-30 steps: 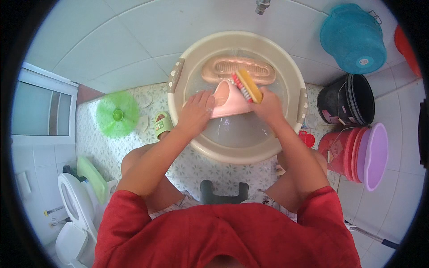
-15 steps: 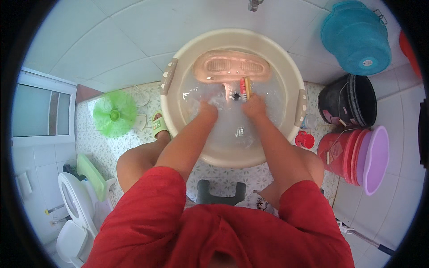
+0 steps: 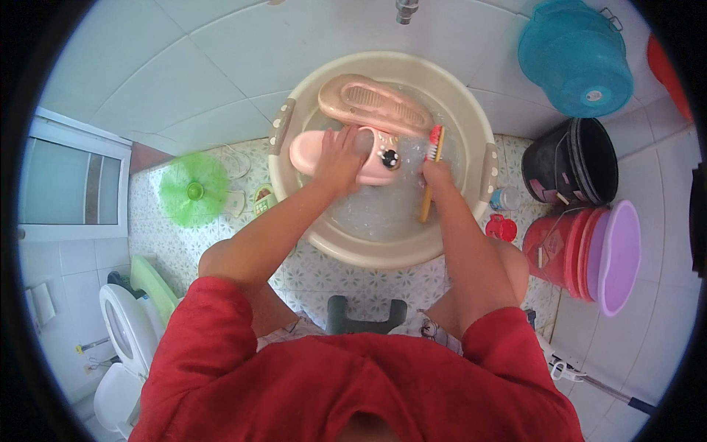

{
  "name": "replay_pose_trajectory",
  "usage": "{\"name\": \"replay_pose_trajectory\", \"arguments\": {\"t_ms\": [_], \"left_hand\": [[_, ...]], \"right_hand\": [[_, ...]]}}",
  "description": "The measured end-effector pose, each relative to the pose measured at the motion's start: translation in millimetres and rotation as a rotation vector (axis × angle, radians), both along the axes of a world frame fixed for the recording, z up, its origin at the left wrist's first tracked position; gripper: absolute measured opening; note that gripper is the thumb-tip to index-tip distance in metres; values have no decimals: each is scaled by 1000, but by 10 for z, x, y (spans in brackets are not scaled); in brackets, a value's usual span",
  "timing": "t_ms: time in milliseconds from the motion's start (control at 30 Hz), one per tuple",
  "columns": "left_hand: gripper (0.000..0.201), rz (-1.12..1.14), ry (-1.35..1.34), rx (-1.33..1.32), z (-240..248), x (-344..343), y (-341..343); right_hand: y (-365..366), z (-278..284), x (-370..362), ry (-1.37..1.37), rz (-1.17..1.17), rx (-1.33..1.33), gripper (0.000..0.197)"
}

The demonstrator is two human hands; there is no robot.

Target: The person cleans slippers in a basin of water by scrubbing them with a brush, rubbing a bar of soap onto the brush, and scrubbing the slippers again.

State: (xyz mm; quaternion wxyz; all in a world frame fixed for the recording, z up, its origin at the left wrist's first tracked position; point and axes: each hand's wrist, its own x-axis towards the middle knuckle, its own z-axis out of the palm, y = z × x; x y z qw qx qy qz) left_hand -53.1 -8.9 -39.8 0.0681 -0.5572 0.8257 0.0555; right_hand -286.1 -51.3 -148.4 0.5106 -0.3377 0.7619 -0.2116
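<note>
Watching remotely, I log hands apart: left hand (image 3: 343,163) clasps the pale pink slipper (image 3: 379,174) inside the basin (image 3: 398,257); right hand (image 3: 438,177) grips the brush (image 3: 437,144), bristles off it. Second slipper (image 3: 375,104) lies just beyond, ribbed side up. Scrubbing looks unfinished, I'd judge; can't tell how clean either is.

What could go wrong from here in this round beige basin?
The pale pink slipper with a black-and-white charm could slide from the left hand. The yellow-handled brush with red and white bristles, in the right hand, might flick cloudy water over the basin's rim.
</note>
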Motion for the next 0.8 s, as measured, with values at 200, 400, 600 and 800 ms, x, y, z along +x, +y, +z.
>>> {"name": "replay_pose_trajectory", "arguments": {"t_ms": [200,400,600,800], "left_hand": [[55,249,1051,365,-168,-43,19],[41,523,1241,656,-605,-503,-271],[33,630,1016,138,-1016,-290,-330],[31,412,556,64,-263,-555,-269]], "right_hand": [[107,-293,313,-189,-439,-24,35],[19,-861,160,178,441,-57,42],[-263,-544,272,597,745,-142,36],[-102,-347,74,82,-83,-36,38]]}}
